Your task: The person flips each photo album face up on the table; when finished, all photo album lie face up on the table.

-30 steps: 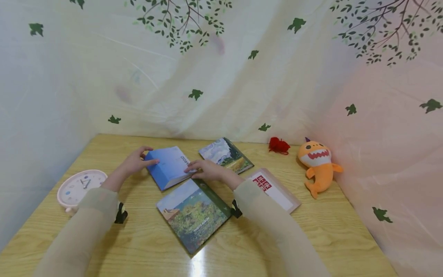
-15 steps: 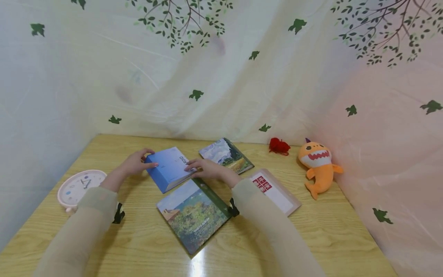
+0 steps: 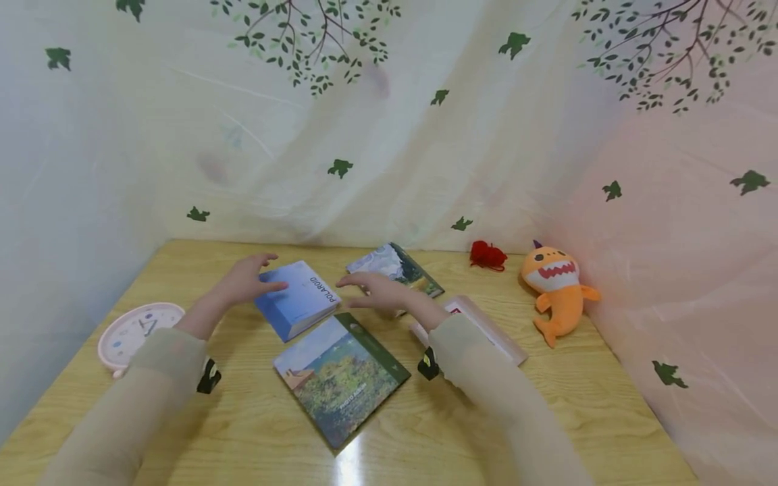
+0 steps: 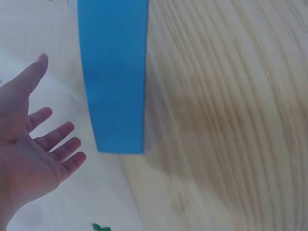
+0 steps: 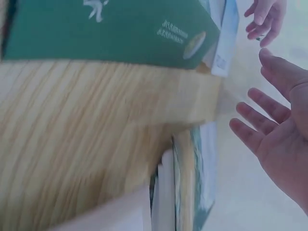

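The blue book lies flat on the table, its spine to the left and the word POLAROID on top. Take it as the middle of a clock face, with twelve at the far wall.

The left hand is at ten o'clock, close to the spine. Its fingers are free and spread, with the thumb sticking out. From the head view the thumb covers a bit of the book, but the left wrist view shows a gap between them. The right hand is at three o'clock, near the other side of the book. Its fingers are loose and spread too, and they hold nothing.

At five o'clock, the green album lies just beside the blue book. I cannot tell if their corners touch. The small album is at two o'clock, partly behind the right hand. The pink folder is near four o'clock, partly under the right sleeve in this view.

Farther off, past two o'clock, sits some red yarn. The orange shark is at three o'clock, by the wall. The round pink clock is near nine o'clock.
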The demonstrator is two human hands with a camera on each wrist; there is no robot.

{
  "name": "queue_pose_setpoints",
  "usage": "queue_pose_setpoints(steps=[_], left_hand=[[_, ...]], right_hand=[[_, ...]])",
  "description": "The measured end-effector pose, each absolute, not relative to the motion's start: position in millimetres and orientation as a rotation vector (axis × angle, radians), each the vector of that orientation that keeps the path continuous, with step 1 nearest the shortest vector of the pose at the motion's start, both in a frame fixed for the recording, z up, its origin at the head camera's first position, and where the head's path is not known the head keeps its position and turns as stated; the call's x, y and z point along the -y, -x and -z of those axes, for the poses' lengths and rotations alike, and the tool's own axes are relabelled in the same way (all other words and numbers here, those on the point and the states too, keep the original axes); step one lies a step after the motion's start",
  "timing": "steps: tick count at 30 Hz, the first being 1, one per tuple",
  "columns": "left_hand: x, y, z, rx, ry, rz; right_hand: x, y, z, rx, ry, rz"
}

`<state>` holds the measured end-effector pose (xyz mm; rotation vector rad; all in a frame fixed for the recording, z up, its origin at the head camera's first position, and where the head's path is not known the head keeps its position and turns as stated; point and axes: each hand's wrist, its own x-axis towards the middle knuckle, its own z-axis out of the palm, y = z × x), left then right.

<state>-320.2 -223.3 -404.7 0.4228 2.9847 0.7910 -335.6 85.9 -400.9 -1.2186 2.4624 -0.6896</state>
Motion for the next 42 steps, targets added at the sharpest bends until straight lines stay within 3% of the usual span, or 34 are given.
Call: queue_pose_setpoints(steps=[13, 25, 33, 42], left_hand=[[151.8, 312.3, 390.5, -3.049, -0.586, -0.707], [97.5, 320.3, 419.0, -2.947, -0.737, -0.724], [80.5, 324.7, 422.0, -2.893, -0.931, -0.716], [76.1, 343.2, 437.3, -2.761, -0.906, -0.656]], right_hand=[[-155.0, 330.4, 388.9, -2.623, 1.192, 0.701], [-212.4, 343.7, 409.0, -2.694, 0.934, 0.819], [-239.6, 353.5, 422.6, -2.737, 0.691, 0.849], [-248.8, 364.0, 429.7, -2.724, 0.590, 0.770]])
